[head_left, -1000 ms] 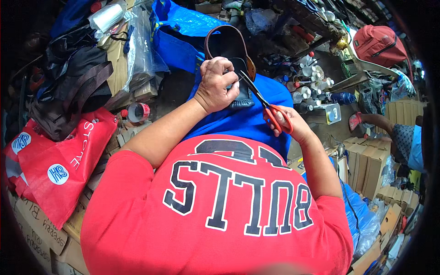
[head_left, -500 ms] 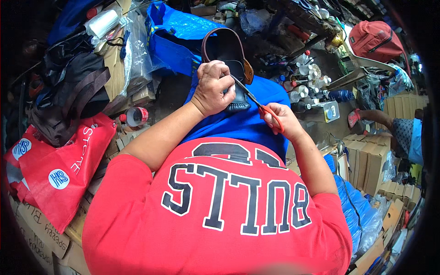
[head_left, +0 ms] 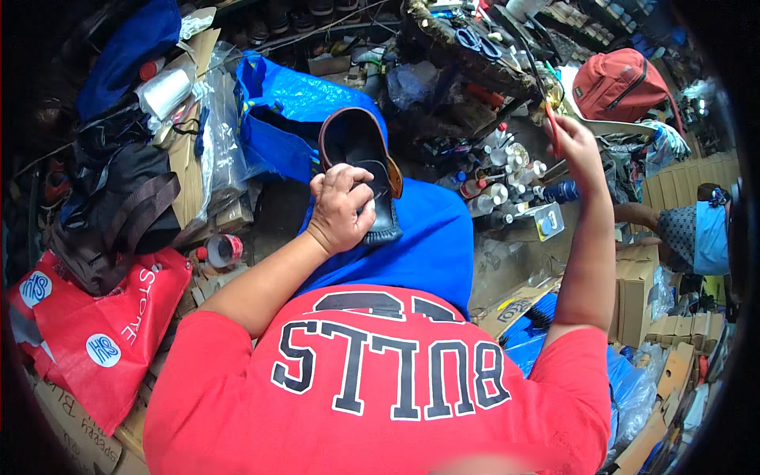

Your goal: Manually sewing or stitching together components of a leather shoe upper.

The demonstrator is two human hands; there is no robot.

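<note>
My left hand [head_left: 343, 207] grips the near part of a dark leather shoe [head_left: 383, 215], its fingers curled over one side. The shoe rests over my lap on blue cloth [head_left: 431, 245], with its open heel end pointing away from me. It has a brown rim and a tan piece at its right side. Out to the far right, my right hand [head_left: 578, 150] is raised and closed on the red handles of scissors [head_left: 552, 127]. Their dark blades point away, beside a cluttered bench [head_left: 443, 39].
Several bottles [head_left: 507, 170] stand right of my lap. A red backpack [head_left: 621, 87] sits beyond them. At left lie a red bag [head_left: 95, 324] and a plastic bottle [head_left: 224, 250]; a blue bag [head_left: 297, 99] is behind the shoe. Another person [head_left: 697, 237] is at far right.
My right hand has carried the scissors away from the shoe, out to the far right near the bench. My left hand has come down slightly and stays on the shoe.
</note>
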